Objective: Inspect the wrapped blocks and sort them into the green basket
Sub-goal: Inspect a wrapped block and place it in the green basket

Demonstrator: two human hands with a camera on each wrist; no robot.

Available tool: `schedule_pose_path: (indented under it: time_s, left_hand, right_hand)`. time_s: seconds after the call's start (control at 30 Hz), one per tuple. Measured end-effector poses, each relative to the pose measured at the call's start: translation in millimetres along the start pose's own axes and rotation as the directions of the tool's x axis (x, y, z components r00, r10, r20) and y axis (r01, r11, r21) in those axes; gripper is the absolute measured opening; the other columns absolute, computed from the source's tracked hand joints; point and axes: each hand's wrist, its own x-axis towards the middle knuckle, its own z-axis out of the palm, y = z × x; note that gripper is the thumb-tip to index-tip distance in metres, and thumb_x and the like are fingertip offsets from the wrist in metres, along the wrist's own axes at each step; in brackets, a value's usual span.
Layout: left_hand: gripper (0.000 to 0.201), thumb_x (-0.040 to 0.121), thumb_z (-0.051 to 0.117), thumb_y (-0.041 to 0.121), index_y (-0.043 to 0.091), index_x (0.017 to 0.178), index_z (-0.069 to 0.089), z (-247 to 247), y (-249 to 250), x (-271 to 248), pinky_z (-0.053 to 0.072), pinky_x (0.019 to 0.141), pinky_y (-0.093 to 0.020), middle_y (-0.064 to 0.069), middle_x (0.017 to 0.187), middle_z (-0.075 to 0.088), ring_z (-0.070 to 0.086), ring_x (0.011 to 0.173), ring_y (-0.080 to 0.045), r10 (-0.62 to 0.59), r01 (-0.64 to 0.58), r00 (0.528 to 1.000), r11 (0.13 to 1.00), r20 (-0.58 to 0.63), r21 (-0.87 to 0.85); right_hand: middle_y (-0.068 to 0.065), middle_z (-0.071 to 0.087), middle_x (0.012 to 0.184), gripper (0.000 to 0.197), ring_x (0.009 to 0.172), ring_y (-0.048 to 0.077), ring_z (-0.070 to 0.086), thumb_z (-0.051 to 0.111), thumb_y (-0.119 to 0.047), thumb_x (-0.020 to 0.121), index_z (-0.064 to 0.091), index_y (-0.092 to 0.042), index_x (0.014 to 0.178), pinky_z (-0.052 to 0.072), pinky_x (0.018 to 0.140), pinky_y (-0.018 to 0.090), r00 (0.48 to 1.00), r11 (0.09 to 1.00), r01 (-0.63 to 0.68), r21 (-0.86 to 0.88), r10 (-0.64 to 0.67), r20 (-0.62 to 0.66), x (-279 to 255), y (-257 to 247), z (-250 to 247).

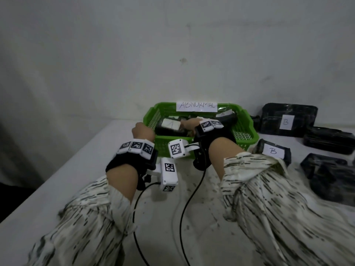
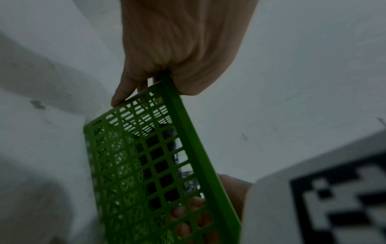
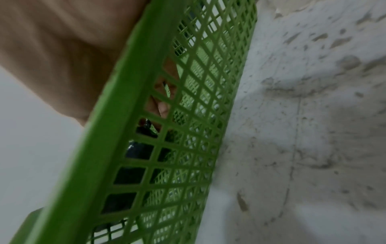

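Head view: left hand [image 1: 143, 131] clenched on near-left rim of green basket [image 1: 244, 131], likely to keep it steady. Right hand [image 1: 189, 123] reaches inside among wrapped blocks [image 1: 169, 125]; can't tell if its fingers hold one. More black wrapped blocks [image 1: 288, 120] marked B wait at right on white, spotty surface [image 1: 57, 179]. Bare grey wall [image 1: 134, 54] behind.

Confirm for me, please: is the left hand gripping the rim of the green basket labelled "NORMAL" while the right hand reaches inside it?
Not quite: the label reads "ABNORMAL", as the head view shows. Otherwise correct: the left hand grips the rim of the green basket, and the right hand reaches inside it.
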Motion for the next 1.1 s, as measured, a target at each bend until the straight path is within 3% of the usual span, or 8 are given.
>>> schedule_pose_path:
  time_s: [0.2,0.27,0.43,0.53,0.63,0.77,0.93,1.1]
  left_hand:
    - [0.037,0.090,0.043,0.005,-0.007,0.124,0.052,-3,0,1,0.044,0.094,-0.038,-0.029,0.128,0.053,0.052,0.117,-0.041,-0.004,0.003,0.998,1.000,0.055,0.015]
    - [0.038,0.090,0.042,0.004,-0.007,0.125,0.051,-4,0,0,0.043,0.095,-0.038,-0.028,0.129,0.052,0.051,0.118,-0.040,-0.010,0.008,0.999,0.999,0.051,0.035]
    - [0.045,0.094,0.039,0.012,0.001,0.137,0.037,-10,12,-17,0.029,0.108,-0.040,-0.024,0.144,0.030,0.034,0.132,-0.038,-0.071,0.067,0.997,0.989,0.025,0.133]
    - [0.068,0.086,0.052,0.031,0.012,0.145,0.024,-18,24,-32,0.011,0.117,-0.047,-0.018,0.151,0.014,0.011,0.141,-0.036,-0.100,0.101,0.995,0.971,-0.018,0.218]
    - [0.071,0.083,0.052,0.034,0.019,0.147,0.023,-14,43,-44,0.000,0.117,-0.051,-0.013,0.155,0.008,-0.005,0.145,-0.032,0.012,-0.004,0.999,0.986,-0.046,0.169]
    - [0.056,0.089,0.046,0.035,0.022,0.142,0.033,15,85,-86,0.002,0.118,-0.049,-0.013,0.153,0.015,0.009,0.144,-0.030,0.178,-0.193,0.979,0.963,0.096,0.188]
    - [0.046,0.093,0.042,0.044,0.027,0.136,0.043,83,133,-142,0.001,0.116,-0.055,-0.012,0.147,0.032,0.023,0.140,-0.030,0.308,-0.397,0.891,0.885,0.334,0.245]
    - [0.062,0.095,0.031,0.055,0.014,0.142,0.035,141,152,-175,0.005,0.115,-0.058,-0.015,0.150,0.030,0.025,0.140,-0.032,0.301,-0.547,0.798,0.725,0.521,0.419]
  right_hand:
    - [0.016,0.030,0.153,0.053,0.130,0.026,0.042,0.036,-0.029,0.103,0.029,0.001,0.146,0.030,0.112,0.035,0.999,0.996,0.017,-0.083,-0.014,0.033,-1,-5,3]
    - [0.018,0.041,0.147,0.048,0.112,0.021,0.048,0.046,-0.023,0.099,0.040,0.001,0.140,0.038,0.109,0.035,0.993,0.996,0.086,0.008,-0.087,0.074,3,0,3]
    - [0.017,0.056,0.131,0.041,0.115,0.028,0.056,0.051,-0.021,0.095,0.053,0.000,0.130,0.044,0.100,0.035,0.986,0.992,0.125,0.030,-0.120,-0.117,2,4,-3]
    - [0.010,0.061,0.109,0.030,0.103,0.028,0.059,0.053,-0.015,0.090,0.058,-0.005,0.118,0.047,0.089,0.034,0.912,0.947,0.273,0.170,-0.199,-0.358,-9,3,-17]
    - [0.011,0.058,0.114,0.028,0.099,0.028,0.058,0.059,-0.018,0.085,0.060,-0.013,0.113,0.048,0.088,0.036,0.811,0.910,0.385,0.156,-0.253,-0.528,-24,9,-49]
    - [0.017,0.058,0.119,0.032,0.112,0.034,0.054,0.058,-0.027,0.083,0.061,-0.017,0.113,0.046,0.094,0.039,0.731,0.964,0.260,-0.050,-0.230,-0.642,-39,41,-113]
    - [0.018,0.040,0.138,0.046,0.130,0.038,0.034,0.057,-0.034,0.083,0.051,-0.019,0.127,0.032,0.108,0.044,0.794,0.968,-0.045,-0.246,-0.115,-0.597,-51,104,-175]
    - [0.018,0.023,0.149,0.064,0.137,0.038,0.024,0.061,-0.037,0.086,0.039,-0.017,0.142,0.027,0.109,0.042,0.892,0.876,-0.098,-0.472,-0.134,-0.432,-55,145,-200]
